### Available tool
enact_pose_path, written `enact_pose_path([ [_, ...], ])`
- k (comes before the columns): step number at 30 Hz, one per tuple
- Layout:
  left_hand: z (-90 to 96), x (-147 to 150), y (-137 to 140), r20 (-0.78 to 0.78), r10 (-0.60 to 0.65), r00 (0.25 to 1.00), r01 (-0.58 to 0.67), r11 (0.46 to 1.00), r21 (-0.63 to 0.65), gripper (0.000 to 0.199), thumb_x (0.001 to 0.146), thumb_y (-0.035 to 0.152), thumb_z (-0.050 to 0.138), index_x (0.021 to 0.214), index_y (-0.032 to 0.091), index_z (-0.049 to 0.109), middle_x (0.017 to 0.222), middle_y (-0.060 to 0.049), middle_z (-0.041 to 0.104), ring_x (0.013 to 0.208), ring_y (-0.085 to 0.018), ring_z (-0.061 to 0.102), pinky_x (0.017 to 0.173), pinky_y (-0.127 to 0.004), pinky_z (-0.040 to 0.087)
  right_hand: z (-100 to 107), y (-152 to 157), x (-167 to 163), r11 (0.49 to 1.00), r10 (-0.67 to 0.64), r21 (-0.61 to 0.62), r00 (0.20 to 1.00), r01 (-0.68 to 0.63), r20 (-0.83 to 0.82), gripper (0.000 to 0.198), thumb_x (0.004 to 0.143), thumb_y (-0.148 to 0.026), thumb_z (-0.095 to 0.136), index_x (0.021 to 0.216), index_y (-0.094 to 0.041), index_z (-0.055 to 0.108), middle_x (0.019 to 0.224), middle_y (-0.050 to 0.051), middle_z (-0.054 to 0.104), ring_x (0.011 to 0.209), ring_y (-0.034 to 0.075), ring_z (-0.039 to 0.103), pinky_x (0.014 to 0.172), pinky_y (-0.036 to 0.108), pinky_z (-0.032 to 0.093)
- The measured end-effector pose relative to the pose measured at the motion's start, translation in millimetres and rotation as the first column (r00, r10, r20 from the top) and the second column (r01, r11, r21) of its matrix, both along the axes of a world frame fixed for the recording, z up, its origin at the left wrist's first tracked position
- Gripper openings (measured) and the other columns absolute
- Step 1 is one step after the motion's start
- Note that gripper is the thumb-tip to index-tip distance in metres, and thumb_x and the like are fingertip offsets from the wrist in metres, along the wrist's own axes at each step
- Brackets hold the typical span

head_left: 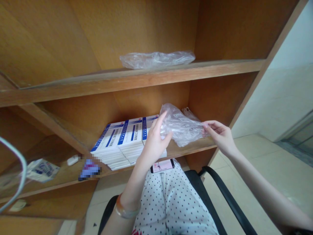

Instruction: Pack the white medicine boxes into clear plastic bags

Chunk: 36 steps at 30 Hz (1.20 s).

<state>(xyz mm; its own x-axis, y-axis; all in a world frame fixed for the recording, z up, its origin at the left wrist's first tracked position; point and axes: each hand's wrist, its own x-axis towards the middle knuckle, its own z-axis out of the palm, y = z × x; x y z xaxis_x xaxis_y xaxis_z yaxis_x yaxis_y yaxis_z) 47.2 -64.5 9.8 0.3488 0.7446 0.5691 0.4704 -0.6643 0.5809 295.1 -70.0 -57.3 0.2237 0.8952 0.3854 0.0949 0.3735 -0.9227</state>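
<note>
One clear plastic bag (182, 127) was stretched out at the lower shelf (193, 147), beside the blue-and-white boxes (122, 140). The person's right hand (221, 137) pinched its gathered end between thumb and fingers; the left hand (155, 142), thumb and forefinger wide apart, touched its other end. A phone (162, 166) lay on polka-dot trousers (179, 199).

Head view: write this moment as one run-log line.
left hand: open, at clear plastic bag; right hand: pinching bag's right end; lower shelf: blue-and-white boxes; upper shelf: second bag
</note>
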Motion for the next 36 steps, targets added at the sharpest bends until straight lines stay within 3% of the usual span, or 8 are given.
enact_pose_path([
  [5, 1.8, -5.9, 8.2, 0.159, 0.167, 0.973, -0.168, 0.986, -0.007, 0.035, 0.081, 0.012, 0.050, 0.113, 0.022, 0.060, 0.112, -0.003, 0.064, 0.091, -0.017, 0.060, 0.080, -0.033, 0.049, -0.8, -1.9, 5.4, 1.000, -0.025, 0.015, 0.996, 0.024, 0.085, 0.023, 0.081, -0.039, 0.063, 0.094, -0.020, 0.065, 0.073, 0.001, 0.062, 0.062, 0.012, 0.056, 0.061, 0.025, 0.046],
  [10, 5.7, -11.8, 13.0, 0.363, 0.299, 0.882, -0.328, 0.945, 0.018, 0.024, 0.080, 0.013, 0.052, 0.100, 0.020, 0.065, 0.102, -0.003, 0.067, 0.091, -0.017, 0.061, 0.081, -0.032, 0.048, -0.6, -10.4, 9.6, 0.996, -0.072, 0.067, 0.948, 0.054, 0.309, 0.021, 0.083, -0.039, 0.060, 0.090, -0.020, 0.067, 0.080, 0.003, 0.065, 0.072, 0.016, 0.058, 0.065, 0.027, 0.044],
  [17, 7.9, -15.6, 13.8, 0.470, 0.268, 0.841, -0.295, 0.955, -0.015, 0.020, 0.085, 0.023, 0.051, 0.099, 0.020, 0.066, 0.106, -0.004, 0.067, 0.101, -0.017, 0.060, 0.092, -0.033, 0.046, 3.9, -22.2, 5.6, 0.981, -0.017, 0.164, 0.784, -0.109, 0.621, 0.015, 0.080, -0.036, 0.065, 0.080, -0.021, 0.069, 0.076, 0.004, 0.061, 0.075, 0.017, 0.055, 0.069, 0.032, 0.044],
  [22, 7.1, -21.4, 13.6, 0.436, 0.203, 0.877, -0.213, 0.977, -0.028, 0.023, 0.086, 0.024, 0.049, 0.100, 0.020, 0.067, 0.109, -0.004, 0.067, 0.105, -0.018, 0.059, 0.097, -0.036, 0.044, -0.5, -20.6, 2.4, 0.976, 0.150, 0.024, 0.754, -0.215, 0.639, 0.022, 0.083, -0.040, 0.061, 0.077, -0.022, 0.070, 0.078, 0.004, 0.061, 0.077, 0.018, 0.055, 0.072, 0.033, 0.044],
  [26, 11.6, -25.4, 8.9, 0.332, 0.093, 0.939, -0.066, 0.993, -0.093, 0.023, 0.085, 0.023, 0.051, 0.101, 0.021, 0.067, 0.111, -0.004, 0.067, 0.105, -0.018, 0.060, 0.097, -0.038, 0.045, -6.6, -8.9, -1.2, 0.970, 0.240, -0.138, 0.856, -0.198, 0.458, 0.038, 0.086, -0.051, 0.051, 0.076, -0.020, 0.070, 0.083, 0.006, 0.065, 0.081, 0.019, 0.057, 0.071, 0.032, 0.045],
  [30, 23.2, -27.2, -3.7, 0.173, -0.109, 0.979, 0.146, 0.966, -0.215, 0.036, 0.079, 0.025, 0.062, 0.115, 0.025, 0.061, 0.124, -0.005, 0.060, 0.115, -0.020, 0.055, 0.102, -0.040, 0.042, -12.3, 16.6, -6.3, 0.896, 0.257, -0.369, 0.966, -0.248, -0.026, 0.052, 0.085, -0.063, 0.040, 0.103, -0.021, 0.065, 0.090, 0.007, 0.066, 0.070, 0.018, 0.060, 0.054, 0.028, 0.046],
  [33, 31.2, -29.1, -11.9, 0.090, -0.218, 0.972, 0.235, 0.928, -0.291, 0.030, 0.081, 0.028, 0.061, 0.111, 0.025, 0.064, 0.122, -0.005, 0.061, 0.115, -0.020, 0.055, 0.101, -0.042, 0.043, -13.8, 36.6, -11.1, 0.788, 0.313, -0.402, 0.866, -0.466, -0.391, 0.047, 0.084, -0.061, 0.043, 0.101, -0.021, 0.061, 0.094, 0.008, 0.067, 0.069, 0.017, 0.062, 0.056, 0.029, 0.051],
  [36, 32.8, -32.2, -14.6, 0.051, -0.237, 0.970, 0.241, 0.919, -0.313, 0.020, 0.084, 0.028, 0.056, 0.099, 0.024, 0.067, 0.109, -0.005, 0.067, 0.103, -0.019, 0.062, 0.091, -0.039, 0.050, -11.3, 48.2, -17.6, 0.724, 0.362, -0.318, 0.729, -0.612, -0.581, 0.029, 0.085, -0.048, 0.053, 0.092, -0.020, 0.061, 0.098, 0.006, 0.066, 0.071, 0.013, 0.063, 0.064, 0.026, 0.053],
])
